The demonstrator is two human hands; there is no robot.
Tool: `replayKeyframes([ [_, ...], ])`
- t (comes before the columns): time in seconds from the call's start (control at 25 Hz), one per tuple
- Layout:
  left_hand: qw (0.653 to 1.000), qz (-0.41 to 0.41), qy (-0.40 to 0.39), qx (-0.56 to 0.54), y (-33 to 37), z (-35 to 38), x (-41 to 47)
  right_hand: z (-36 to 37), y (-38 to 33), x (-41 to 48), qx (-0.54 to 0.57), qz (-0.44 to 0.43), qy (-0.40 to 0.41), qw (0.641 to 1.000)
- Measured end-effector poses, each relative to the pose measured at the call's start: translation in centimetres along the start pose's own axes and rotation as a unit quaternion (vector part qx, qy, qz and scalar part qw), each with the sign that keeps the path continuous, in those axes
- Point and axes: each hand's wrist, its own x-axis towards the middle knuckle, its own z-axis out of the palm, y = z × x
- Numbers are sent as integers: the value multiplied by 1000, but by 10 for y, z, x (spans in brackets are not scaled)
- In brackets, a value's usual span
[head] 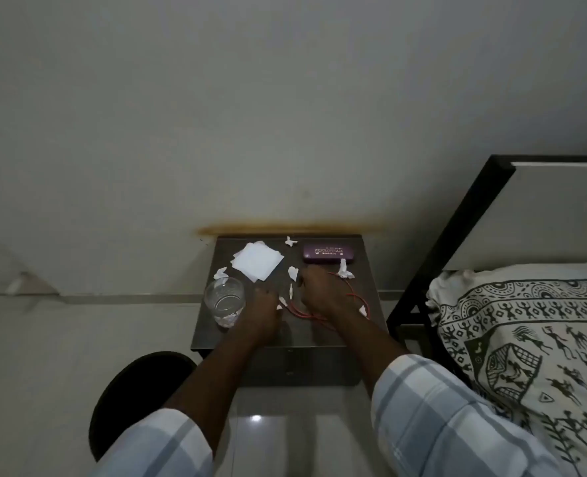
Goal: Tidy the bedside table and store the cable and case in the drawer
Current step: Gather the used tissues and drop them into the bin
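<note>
A red cable (307, 315) with white plugs lies in loose loops on the dark bedside table (295, 339). My right hand (321, 292) rests over the middle of the loops, fingers curled down onto the cable. My left hand (262, 313) lies on the table just left of the cable, its thumb touching a white plug (282, 301); its grip is hidden. A purple glasses case (328, 253) lies shut at the table's back right, apart from both hands. The drawer front (299, 366) below the tabletop is closed.
A clear glass (224, 301) stands at the table's left edge, close to my left hand. White napkins (257, 265) lie at the back left, with several crumpled paper scraps (292, 273) scattered around. A bed (526, 339) is on the right, a dark round stool (137, 397) lower left.
</note>
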Motion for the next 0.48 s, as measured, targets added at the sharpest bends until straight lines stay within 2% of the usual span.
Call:
replayKeyframes([
  [0.12,1000,-9,14,-6,-15,22,17,20,12,16,17,-14,-9,1000],
  [0.28,998,-25,41,-29,-31,48,33,52,27,47,34,-22,30,999],
  [0.48,998,-63,28,-1,-30,59,42,87,46,78,18,-48,20,998],
])
